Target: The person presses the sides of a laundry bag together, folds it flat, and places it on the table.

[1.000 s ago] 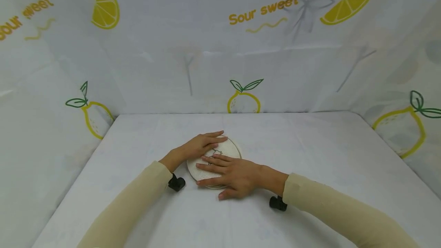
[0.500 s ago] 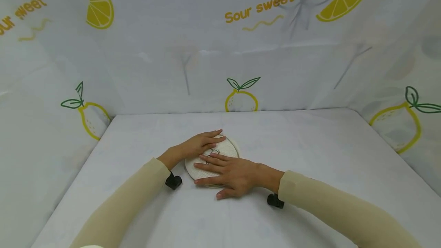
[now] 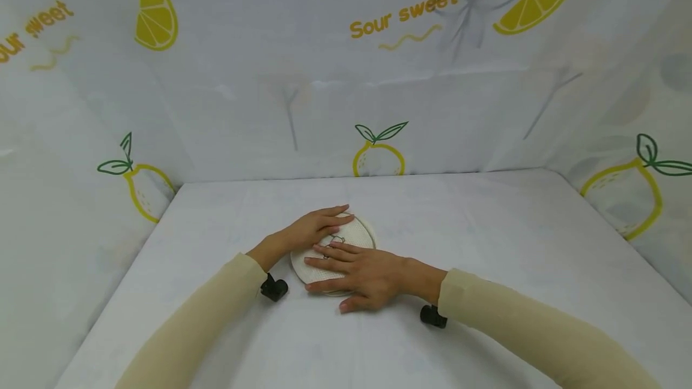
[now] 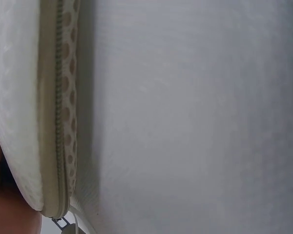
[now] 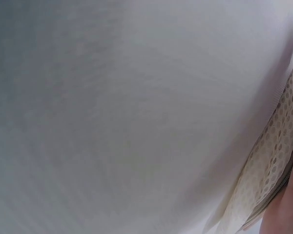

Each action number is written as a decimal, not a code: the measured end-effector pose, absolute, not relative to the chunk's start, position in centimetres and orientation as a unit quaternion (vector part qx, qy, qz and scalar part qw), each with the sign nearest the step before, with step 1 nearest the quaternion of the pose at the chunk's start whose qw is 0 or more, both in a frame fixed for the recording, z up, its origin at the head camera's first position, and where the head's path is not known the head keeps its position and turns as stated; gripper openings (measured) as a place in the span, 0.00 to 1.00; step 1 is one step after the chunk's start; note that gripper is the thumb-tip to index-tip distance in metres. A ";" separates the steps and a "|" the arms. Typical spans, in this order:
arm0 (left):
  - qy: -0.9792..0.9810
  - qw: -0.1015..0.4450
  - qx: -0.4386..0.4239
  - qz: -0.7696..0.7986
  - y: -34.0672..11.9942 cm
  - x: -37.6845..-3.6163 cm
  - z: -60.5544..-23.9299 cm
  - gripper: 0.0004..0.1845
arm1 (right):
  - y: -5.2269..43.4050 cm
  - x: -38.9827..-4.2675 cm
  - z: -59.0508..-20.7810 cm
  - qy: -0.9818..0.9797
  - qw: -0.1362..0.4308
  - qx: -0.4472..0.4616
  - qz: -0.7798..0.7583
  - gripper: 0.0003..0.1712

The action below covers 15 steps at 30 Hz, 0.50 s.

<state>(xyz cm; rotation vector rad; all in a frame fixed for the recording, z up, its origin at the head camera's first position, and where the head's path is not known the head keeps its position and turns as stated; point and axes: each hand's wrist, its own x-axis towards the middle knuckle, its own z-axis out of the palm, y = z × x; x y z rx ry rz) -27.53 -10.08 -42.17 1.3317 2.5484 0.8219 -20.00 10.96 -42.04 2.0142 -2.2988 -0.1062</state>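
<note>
— On the white surface point(image 3: 486, 239), out from the printed lemon point(image 3: 379, 158) on the back cloth, what's that round thing?

— It's a flat, round, cream mesh pouch point(image 3: 354, 234) with a small dark drawing on its top. It lies flat on the surface, well short of that lemon and slightly to its left from where I stand.

— And the hands?

— Both are on top of it. The left hand point(image 3: 316, 227) lies across the pouch's far-left part, fingers straight and together, pointing towards the right. The right hand point(image 3: 359, 275) covers the near part, fingers stretched flat and pointing left, its thumb down on the surface just off the pouch's near edge. Neither hand is curled round anything; they press flat.

— Anything closer up?

— The left wrist view shows the pouch's zip point(image 4: 58, 112) running along its edge, the mesh point(image 4: 71, 97) beside it, and a small metal pull point(image 4: 62, 223) at the bottom. The right wrist view catches a strip of the same mesh point(image 5: 273, 161) against the surface.

— Sleeves?

— Pale beige sleeves point(image 3: 205, 311), with a small black camera at each wrist point(image 3: 274, 287).
</note>
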 end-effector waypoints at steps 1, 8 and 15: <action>0.850 0.072 0.442 0.277 -10.1 -27.5 -42.2 0.24 | 11.0 -20.0 -42.0 -0.750 0.043 0.659 -0.034 0.34; 0.847 0.048 0.436 0.301 -9.9 -28.0 -42.5 0.22 | 11.2 -20.2 -41.9 -0.754 0.060 0.653 -0.036 0.33; 0.844 -0.009 0.417 0.337 -10.3 -27.8 -42.0 0.21 | 11.2 -20.2 -41.3 -0.750 0.090 0.654 -0.026 0.34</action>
